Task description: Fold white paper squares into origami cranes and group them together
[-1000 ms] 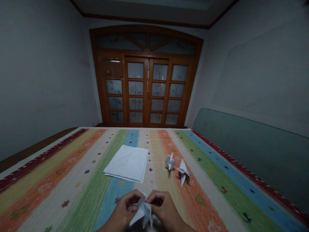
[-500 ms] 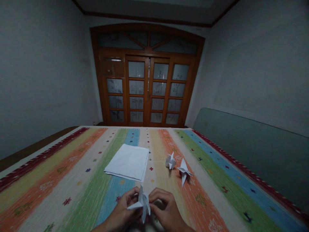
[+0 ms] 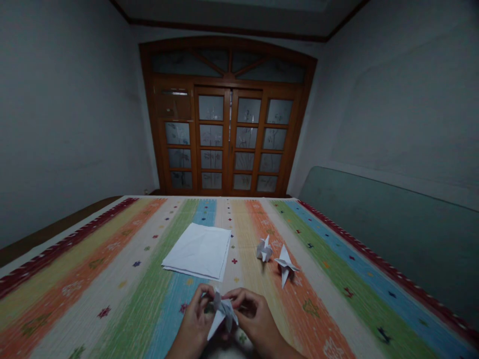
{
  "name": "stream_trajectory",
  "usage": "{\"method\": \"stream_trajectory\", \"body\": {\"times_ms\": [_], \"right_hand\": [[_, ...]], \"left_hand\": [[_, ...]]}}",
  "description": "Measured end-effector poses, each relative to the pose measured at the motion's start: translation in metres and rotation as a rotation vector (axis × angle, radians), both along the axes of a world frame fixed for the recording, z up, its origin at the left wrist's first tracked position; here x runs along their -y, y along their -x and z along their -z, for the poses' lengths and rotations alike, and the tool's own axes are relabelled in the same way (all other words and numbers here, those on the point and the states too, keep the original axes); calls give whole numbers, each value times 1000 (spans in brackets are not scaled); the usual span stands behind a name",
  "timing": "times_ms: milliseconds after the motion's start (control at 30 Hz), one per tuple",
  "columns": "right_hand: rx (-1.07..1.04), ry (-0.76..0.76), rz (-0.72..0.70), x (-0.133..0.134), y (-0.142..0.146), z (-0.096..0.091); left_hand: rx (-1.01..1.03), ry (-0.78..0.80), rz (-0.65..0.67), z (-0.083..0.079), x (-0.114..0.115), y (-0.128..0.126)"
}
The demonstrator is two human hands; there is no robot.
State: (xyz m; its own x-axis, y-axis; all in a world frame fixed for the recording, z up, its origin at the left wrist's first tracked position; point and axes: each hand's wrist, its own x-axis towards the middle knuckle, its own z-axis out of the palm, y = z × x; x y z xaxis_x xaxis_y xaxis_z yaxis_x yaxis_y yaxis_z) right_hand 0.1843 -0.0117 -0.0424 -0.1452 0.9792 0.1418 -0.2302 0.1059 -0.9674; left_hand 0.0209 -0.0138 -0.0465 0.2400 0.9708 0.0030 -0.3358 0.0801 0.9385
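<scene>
At the far left of the frame is a bare grey wall point(image 3: 63, 124), and below it a dark wooden edge point(image 3: 48, 232) runs beside the bed. The striped bedspread point(image 3: 108, 284), with bands of orange, green, blue and cream, fills the lower part of the frame. At the bottom centre, my left hand point(image 3: 194, 314) is curled closed, its fingers pinching one side of a white folded paper bird point(image 3: 223, 314). The bird is held up off the bedspread between my hands, with one pointed flap angled toward the lower left. My right hand point(image 3: 255, 316) is curled closed too and grips the other side, its fingertips against the paper. Above my left hand, near the middle of the bedspread, lies a flat stack of white paper point(image 3: 198, 252). To its right stand two more paper birds, a smaller one point(image 3: 264, 250) and a pointier one point(image 3: 286, 264), just beside each other and well ahead of my right hand. Up at top centre is a wooden door with frosted glass panes point(image 3: 229, 139), and at the far right a grey-green panel point(image 3: 389, 239) rises beside the bed.
</scene>
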Motion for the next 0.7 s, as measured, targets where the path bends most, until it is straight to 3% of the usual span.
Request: {"method": "stream_trajectory", "body": {"times_ms": [167,333,600,700], "right_hand": [[-7,1,37,4,4,5],[-16,5,47,5,5,9],[-5,-56,81,6,5,8],[-25,-85,47,8,4,8]], "left_hand": [[-48,-43,-58,4,1,-1],[-67,-58,-202,-3,4,0],[-172,-188,29,0,9,1],[-223,-183,36,3,10,1]]}}
